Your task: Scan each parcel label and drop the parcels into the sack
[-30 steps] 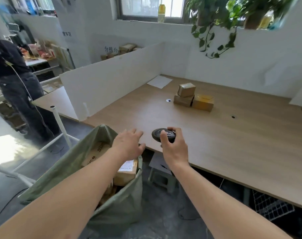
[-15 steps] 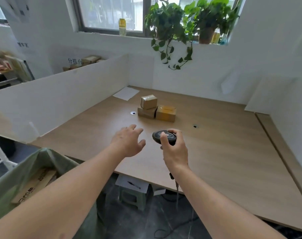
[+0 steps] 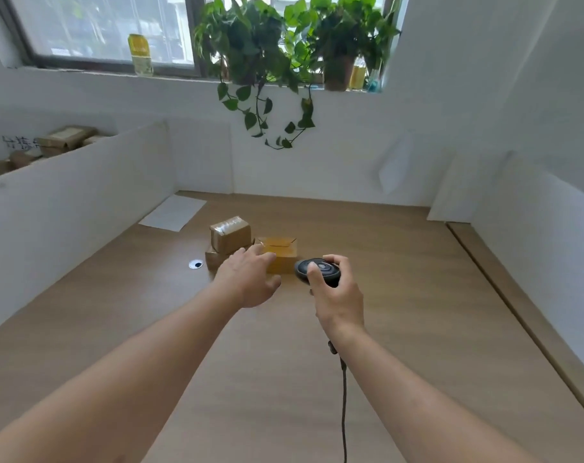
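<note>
A person's left hand (image 3: 247, 279) reaches out over the table (image 3: 400, 295), fingers loosely spread and holding nothing, its fingertips at the near edge of the yellow box (image 3: 278, 253) in this view; whether they touch it cannot be told. The right hand (image 3: 337, 292) grips a black scanner (image 3: 319, 268) from behind, thumb on top, with its cable (image 3: 344, 396) trailing down below the wrist. The scanner sits just right of the yellow box and close to it.

Three parcels wait in a small cluster at mid-table: the yellow box on the right, a taped box (image 3: 230, 233) stacked on a lower box (image 3: 213, 257) to its left. A white sheet (image 3: 173, 213) lies further off to the left, near the partition (image 3: 76, 208), and a small round disc (image 3: 196, 264) lies left of the cluster. Plants (image 3: 260, 45) and a bottle (image 3: 140, 55) stand on the far windowsill.

The sack is out of view, so how many parcels are already inside it cannot be judged. What remains looks plain enough: all three parcels on the table are yet to be picked up, scanned and dropped, and the empty hand seems about to take the next one, likely the yellow box
</note>
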Demonstrator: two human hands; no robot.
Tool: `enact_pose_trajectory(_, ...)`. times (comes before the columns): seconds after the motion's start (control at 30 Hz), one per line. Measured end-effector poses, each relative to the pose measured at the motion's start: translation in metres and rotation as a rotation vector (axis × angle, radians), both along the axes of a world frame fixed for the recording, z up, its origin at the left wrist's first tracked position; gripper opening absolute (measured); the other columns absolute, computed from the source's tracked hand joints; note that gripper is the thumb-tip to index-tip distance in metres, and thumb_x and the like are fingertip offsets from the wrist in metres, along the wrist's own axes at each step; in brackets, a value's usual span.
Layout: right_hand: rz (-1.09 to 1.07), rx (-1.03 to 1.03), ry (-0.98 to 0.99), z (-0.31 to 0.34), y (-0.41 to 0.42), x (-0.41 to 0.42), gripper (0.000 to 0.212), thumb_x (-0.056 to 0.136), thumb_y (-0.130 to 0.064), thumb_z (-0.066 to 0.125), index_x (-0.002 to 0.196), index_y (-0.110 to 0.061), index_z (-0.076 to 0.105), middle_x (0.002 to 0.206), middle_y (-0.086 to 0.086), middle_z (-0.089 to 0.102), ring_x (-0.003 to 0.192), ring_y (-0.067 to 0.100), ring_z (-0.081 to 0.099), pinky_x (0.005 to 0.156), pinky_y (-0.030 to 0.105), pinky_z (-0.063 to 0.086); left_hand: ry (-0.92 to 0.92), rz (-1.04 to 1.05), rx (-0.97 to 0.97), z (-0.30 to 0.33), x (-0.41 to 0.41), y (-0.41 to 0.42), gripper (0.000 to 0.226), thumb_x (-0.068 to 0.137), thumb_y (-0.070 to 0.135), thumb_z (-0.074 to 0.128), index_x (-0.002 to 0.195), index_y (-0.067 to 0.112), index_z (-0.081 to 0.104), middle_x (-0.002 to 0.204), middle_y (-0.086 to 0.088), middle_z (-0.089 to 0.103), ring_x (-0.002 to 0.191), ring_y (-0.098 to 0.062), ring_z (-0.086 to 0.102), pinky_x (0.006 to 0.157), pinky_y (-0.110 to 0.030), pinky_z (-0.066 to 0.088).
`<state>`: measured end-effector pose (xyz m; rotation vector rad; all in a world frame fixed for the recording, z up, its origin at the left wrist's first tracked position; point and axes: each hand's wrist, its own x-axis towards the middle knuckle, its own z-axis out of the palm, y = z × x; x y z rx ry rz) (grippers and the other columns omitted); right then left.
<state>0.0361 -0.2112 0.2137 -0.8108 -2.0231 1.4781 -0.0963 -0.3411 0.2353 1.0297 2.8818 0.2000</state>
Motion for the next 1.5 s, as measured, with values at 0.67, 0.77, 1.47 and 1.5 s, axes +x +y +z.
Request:
enact_pose_trajectory(0.67, -0.116, -0.113, -0.216, -0.097, 0.122, -0.265, 0.022, 0.099, -0.048, 0.068, 0.118, -0.040, 0.060, 0.100, -0.019, 0.071, 0.093, 0.005, 0.068, 0.084, 0.036, 0.056, -0.248, -0.092, -0.172, -0.123, -0.281, 0.129, 0.067, 0.101, 0.052, 0.055, 0.161, 0.030, 0.034, 0.166, -0.006, 0.032, 0.149, -0.031, 0.036, 0.114, -0.045, 0.041)
enact_pose_trajectory(0.77, -0.114, -0.149, -0.238, -0.132, 0.139, -0.289, 0.021, 0.099, -0.047, 0.069, 0.117, -0.041, 0.060, 0.101, -0.020, 0.071, 0.094, 0.001, 0.067, 0.081, 0.031, 0.053, -0.292, -0.072, -0.190, -0.158, -0.310, 0.149, 0.071, 0.101, 0.051, 0.058, 0.163, 0.029, 0.029, 0.168, -0.010, 0.029, 0.151, -0.033, 0.033, 0.118, -0.046, 0.039)
enact_pose_trajectory(1.47, -0.237, -0.255, -0.290, -0.221, 0.165, -0.313, 0.023, 0.099, -0.042, 0.071, 0.120, -0.041, 0.062, 0.101, -0.033, 0.071, 0.094, -0.006, 0.068, 0.081, 0.019, 0.050, -0.296, -0.125, -0.350, -0.249, -0.364, 0.209, 0.118, 0.066, 0.074, 0.080, 0.159, 0.060, 0.008, 0.150, -0.014, 0.024, 0.134, -0.042, 0.036, 0.114, -0.051, 0.039)
enact_pose_trajectory(1.5, -0.239, -0.246, -0.295, -0.218, 0.164, -0.308, 0.023, 0.100, -0.041, 0.071, 0.120, -0.040, 0.062, 0.101, -0.037, 0.069, 0.094, -0.008, 0.067, 0.079, 0.016, 0.049, -0.298, -0.107, -0.332, -0.248, -0.356, 0.208, 0.117, 0.066, 0.077, 0.078, 0.158, 0.060, 0.009, 0.147, -0.014, 0.028, 0.131, -0.042, 0.039, 0.109, -0.050, 0.043)
